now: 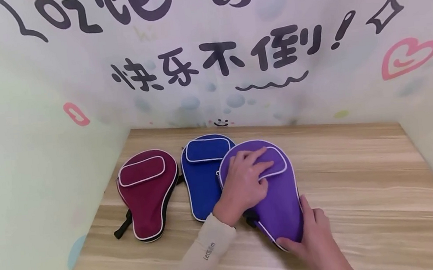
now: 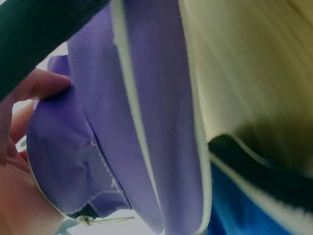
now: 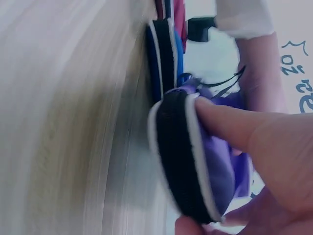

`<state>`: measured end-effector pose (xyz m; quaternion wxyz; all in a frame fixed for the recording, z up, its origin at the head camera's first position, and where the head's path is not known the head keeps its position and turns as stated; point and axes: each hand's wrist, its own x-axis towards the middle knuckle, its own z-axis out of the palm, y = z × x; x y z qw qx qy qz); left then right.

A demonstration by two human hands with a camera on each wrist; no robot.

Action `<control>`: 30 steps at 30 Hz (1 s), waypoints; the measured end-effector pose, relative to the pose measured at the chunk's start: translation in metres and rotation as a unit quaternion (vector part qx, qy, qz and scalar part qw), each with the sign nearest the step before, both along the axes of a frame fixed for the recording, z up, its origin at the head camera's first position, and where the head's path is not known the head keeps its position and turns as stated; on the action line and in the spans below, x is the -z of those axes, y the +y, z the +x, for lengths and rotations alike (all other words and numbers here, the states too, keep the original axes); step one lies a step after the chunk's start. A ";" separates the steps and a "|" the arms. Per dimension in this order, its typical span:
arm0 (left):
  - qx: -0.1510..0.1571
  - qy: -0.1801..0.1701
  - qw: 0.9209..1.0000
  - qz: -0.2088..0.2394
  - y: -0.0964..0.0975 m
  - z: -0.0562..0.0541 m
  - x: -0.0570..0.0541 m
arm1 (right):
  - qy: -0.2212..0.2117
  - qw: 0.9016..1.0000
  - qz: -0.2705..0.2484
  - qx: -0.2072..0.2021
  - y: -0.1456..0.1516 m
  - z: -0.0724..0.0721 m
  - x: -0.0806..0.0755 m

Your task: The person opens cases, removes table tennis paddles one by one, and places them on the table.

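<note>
A purple table tennis paddle case (image 1: 275,203) with white piping stands out at the centre right, tilted, its narrow end towards me. My left hand (image 1: 245,180) rests on its front pocket (image 1: 276,161), fingers spread over the fabric. My right hand (image 1: 316,234) grips the narrow end, thumb on one edge and fingers on the other. The right wrist view shows the black side band (image 3: 178,156) of this case between thumb and fingers, raised off the table. A blue paddle case (image 1: 202,185) lies partly hidden behind the purple one and my left arm.
A maroon paddle case (image 1: 149,195) lies to the left of the blue one, with a black strap (image 1: 123,226) sticking out. All are on a wood-grain table (image 1: 364,181). Printed walls (image 1: 213,100) enclose it at the back and both sides.
</note>
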<state>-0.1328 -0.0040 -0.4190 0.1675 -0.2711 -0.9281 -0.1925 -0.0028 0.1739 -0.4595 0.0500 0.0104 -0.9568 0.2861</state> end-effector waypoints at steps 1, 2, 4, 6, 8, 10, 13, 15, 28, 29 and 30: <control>0.016 0.002 1.000 -0.013 0.005 0.002 0.001 | -0.014 1.000 0.006 0.006 0.001 0.006 0.001; 0.029 0.001 0.999 -0.027 0.009 0.003 0.002 | -0.031 0.999 0.010 0.011 0.001 0.010 0.001; 0.056 0.005 0.997 -0.051 0.015 0.004 0.003 | -0.050 0.998 0.018 0.018 0.003 0.017 0.003; 0.078 0.007 0.995 -0.068 0.022 0.005 0.002 | -0.074 0.997 0.022 0.025 0.005 0.021 0.004; 0.097 -0.002 0.992 -0.084 0.029 0.005 0.002 | -0.094 0.995 0.022 0.031 0.007 0.024 0.005; 0.113 -0.010 0.989 -0.093 0.037 0.005 0.004 | -0.121 0.992 0.022 0.038 0.008 0.025 0.005; 0.124 -0.028 0.987 -0.099 0.045 0.004 0.011 | -0.152 0.987 0.024 0.040 0.011 0.025 0.007; 0.125 -0.037 0.986 -0.102 0.048 0.004 0.017 | -0.171 0.984 0.027 0.038 0.011 0.024 0.009; 0.120 -0.045 0.987 -0.097 0.051 0.008 0.052 | -0.231 0.971 0.044 0.027 0.015 0.021 0.017; 0.120 -0.044 0.987 -0.097 0.050 0.008 0.053 | -0.233 0.971 0.046 0.027 0.015 0.021 0.017; 0.120 -0.043 0.987 -0.097 0.050 0.009 0.053 | -0.235 0.970 0.047 0.027 0.014 0.020 0.017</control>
